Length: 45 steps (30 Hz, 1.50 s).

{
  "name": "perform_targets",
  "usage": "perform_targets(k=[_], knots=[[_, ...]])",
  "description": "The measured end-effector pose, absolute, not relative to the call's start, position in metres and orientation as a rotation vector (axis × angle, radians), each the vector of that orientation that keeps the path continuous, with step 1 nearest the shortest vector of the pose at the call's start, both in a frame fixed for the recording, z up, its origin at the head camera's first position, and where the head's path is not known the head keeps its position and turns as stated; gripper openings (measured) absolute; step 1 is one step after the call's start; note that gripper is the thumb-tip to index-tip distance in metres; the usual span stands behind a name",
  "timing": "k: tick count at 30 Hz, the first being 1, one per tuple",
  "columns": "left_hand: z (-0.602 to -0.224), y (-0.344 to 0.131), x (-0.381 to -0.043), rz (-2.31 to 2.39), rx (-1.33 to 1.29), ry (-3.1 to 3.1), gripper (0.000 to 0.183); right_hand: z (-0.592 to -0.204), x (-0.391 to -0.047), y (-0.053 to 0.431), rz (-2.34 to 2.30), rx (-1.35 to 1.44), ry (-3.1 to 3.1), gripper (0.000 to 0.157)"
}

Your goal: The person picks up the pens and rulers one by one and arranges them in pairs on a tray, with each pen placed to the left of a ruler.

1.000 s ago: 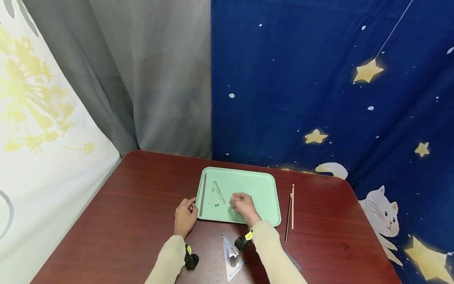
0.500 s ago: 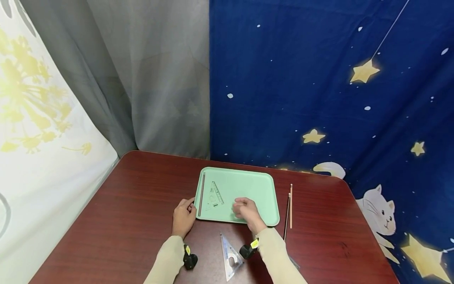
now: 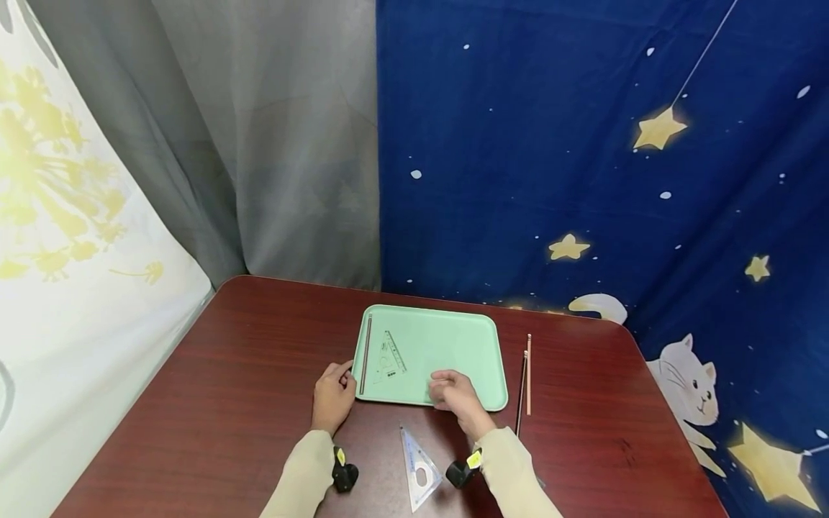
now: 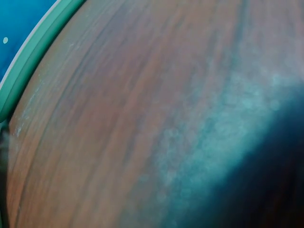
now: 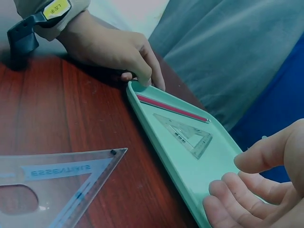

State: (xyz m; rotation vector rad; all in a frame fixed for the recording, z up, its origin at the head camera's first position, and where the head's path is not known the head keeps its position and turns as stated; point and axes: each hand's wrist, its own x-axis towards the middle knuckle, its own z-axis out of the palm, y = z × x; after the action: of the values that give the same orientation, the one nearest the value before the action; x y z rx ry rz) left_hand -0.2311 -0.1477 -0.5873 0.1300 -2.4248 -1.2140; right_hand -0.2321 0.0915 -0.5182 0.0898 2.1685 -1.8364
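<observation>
A light green tray [image 3: 447, 338] lies on the table. Along its left side rests a dark red pencil [image 3: 366, 352], beside a clear triangular set square [image 3: 391, 357]. My left hand [image 3: 333, 396] holds the tray's left rim near the front corner; in the right wrist view, that hand's [image 5: 114, 52] thumb and a finger are at the rim. Over the tray's front edge hovers my right hand [image 3: 458, 399], fingers loosely bent, nothing between them. A second clear set square [image 3: 419, 467], with a blue printed band, lies on the table between my forearms.
Right of the tray, a black pencil [image 3: 521, 388] and a plain wood pencil [image 3: 529, 374] lie side by side on the dark red table [image 3: 272, 338]. A small piece of something clear shows beside my right sleeve, mostly hidden. Curtains [image 3: 311, 180] hang behind.
My right hand has drawn back from over the tray's middle toward its front edge. The left hand stays at the rim, and the set squares and pencils lie where they were.
</observation>
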Motion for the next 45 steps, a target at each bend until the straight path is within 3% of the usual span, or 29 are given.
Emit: perform_targets(k=[45], knots=[[-0.588, -0.149, -0.232, -1.222, 0.141, -2.425, 0.028, -0.531, -0.192, 0.158, -1.991, 0.255, 2.073, 0.042]])
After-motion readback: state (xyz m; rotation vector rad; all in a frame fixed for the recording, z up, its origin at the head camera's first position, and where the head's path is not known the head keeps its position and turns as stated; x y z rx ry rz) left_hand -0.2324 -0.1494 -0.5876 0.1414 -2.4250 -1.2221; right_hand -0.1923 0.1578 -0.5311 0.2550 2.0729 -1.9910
